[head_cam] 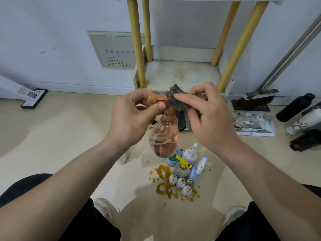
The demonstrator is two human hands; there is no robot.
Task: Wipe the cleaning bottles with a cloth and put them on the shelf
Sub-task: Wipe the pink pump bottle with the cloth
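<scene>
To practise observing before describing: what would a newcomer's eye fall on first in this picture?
At the centre, the left hand holds an orange spray bottle by its head while the right hand presses a dark cloth against it. Below, on the floor, a brown spill spreads beside a huddle of small bottles. Behind stands the stained shelf.

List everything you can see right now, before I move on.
spray bottle: one, clear orange, held up before the shelf
cloth: one, grey, on the sprayer head
floor bottles: about eight, mostly white, clustered on the floor below
spill: one, brown, beside floor bottles
shelf: one, white with yellow posts, against wall
dustpan: one, white, right of shelf
black bottle: one, black, floor far right
left hand: grips sprayer head
right hand: pinches cloth
</scene>
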